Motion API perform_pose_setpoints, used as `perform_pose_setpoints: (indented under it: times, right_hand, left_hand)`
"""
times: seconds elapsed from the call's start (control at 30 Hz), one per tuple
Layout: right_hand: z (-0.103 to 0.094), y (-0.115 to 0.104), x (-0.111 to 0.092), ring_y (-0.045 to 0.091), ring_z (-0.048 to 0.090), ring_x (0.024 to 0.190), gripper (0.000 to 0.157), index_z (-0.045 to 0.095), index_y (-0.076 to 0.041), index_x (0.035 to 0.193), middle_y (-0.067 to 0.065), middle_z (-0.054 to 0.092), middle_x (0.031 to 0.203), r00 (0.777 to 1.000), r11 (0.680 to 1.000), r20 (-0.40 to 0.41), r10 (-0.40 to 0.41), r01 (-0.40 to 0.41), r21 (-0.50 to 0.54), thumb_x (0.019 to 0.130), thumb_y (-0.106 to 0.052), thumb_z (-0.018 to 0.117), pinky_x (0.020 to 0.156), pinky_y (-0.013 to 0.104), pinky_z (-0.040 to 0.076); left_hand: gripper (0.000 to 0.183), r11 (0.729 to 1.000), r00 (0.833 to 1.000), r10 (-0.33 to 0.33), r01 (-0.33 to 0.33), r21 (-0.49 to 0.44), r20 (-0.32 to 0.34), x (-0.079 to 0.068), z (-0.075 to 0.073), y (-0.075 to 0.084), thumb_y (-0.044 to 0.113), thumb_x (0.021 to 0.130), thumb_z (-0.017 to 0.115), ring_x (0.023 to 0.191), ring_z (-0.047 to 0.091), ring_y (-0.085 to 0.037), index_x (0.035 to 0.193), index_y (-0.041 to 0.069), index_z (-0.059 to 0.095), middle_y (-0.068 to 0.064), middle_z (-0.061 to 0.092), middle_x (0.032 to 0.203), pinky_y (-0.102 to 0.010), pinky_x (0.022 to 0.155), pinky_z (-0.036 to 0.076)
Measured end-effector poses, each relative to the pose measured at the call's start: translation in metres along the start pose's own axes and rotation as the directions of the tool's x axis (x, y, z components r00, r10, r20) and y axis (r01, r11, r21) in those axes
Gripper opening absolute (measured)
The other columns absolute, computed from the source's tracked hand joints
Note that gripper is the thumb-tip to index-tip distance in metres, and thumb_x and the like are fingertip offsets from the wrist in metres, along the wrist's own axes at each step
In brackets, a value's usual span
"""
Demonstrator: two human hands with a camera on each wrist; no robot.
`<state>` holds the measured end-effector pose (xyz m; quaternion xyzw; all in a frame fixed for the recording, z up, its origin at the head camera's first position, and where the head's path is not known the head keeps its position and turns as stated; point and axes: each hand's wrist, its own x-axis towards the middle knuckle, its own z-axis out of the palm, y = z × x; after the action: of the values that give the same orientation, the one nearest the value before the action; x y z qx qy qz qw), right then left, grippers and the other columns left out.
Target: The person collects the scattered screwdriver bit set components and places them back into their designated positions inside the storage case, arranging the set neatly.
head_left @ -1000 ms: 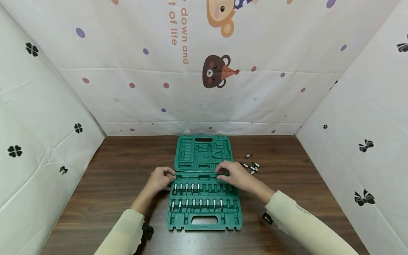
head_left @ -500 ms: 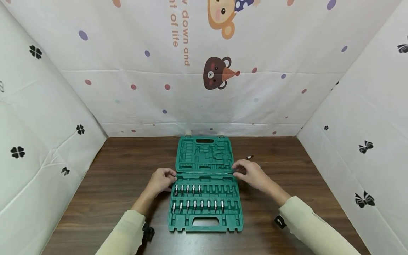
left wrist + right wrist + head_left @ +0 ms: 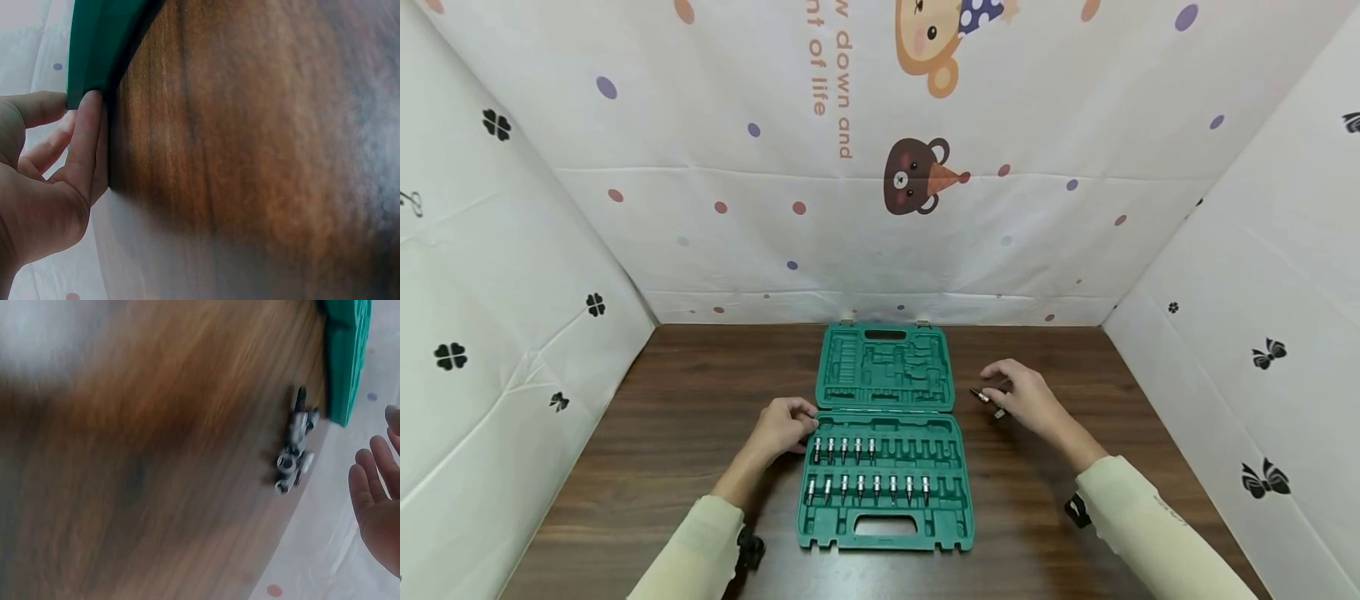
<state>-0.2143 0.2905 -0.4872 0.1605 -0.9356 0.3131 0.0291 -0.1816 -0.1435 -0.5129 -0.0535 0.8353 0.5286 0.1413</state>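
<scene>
Loose metal bit sockets (image 3: pixel 300 423) lie just beside the relaxed, unclenched right hand (image 3: pixel 1024 397), while farther off to its left sits the green socket case (image 3: pixel 883 367), its edge pinched by the left hand (image 3: pixel 781 427).

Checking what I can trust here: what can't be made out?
Head: some loose bits, hidden by the right hand.
Right wrist: their exact count, blurred and overlapping; part of that hand, beyond the right edge.
Left wrist: most of the green case, beyond the top edge.
Head: any markings on seated bits, too small.
</scene>
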Motion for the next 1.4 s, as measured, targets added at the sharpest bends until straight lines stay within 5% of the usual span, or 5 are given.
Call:
perform_pose_setpoints:
  times: [0.73,1.17,1.4]
  right_hand:
    - [-0.003,0.038,0.031,0.04,0.06,0.123,0.031,0.068,-0.004,0.128,0.017,0.065,0.13,0.993,0.993,0.114,0.02,-0.007,-0.118,0.098,-0.01,0.072,0.098,0.059,0.053]
    - [0.003,0.048,0.052,0.04,0.062,0.119,0.024,0.071,-0.004,0.122,0.019,0.067,0.126,0.974,0.986,0.209,0.089,-0.056,-0.16,0.099,-0.01,0.07,0.096,0.056,0.055]
    - [0.007,0.05,0.056,0.032,0.065,0.102,0.014,0.074,-0.005,0.111,0.014,0.066,0.109,0.981,0.978,0.182,0.06,-0.021,-0.208,0.097,-0.006,0.071,0.087,0.051,0.057]
  left_hand:
    - [0.012,1.0,1.0,0.0,0.0,0.002,-0.009,0.002,0.002,-0.001,0.005,0.098,0.067,0.077,0.067,-0.019,0.108,0.003,0.073,-0.009,0.066,0.089,-0.038,0.062,0.064]
    - [0.013,1.0,1.0,0.001,0.0,0.011,-0.012,0.001,0.002,0.0,0.005,0.097,0.067,0.074,0.068,-0.019,0.108,0.004,0.073,-0.009,0.067,0.089,-0.038,0.062,0.064]
    - [0.012,1.0,1.0,-0.001,0.001,0.006,-0.007,0.001,0.0,-0.001,0.005,0.098,0.067,0.077,0.068,-0.019,0.108,0.004,0.074,-0.009,0.067,0.09,-0.038,0.062,0.064]
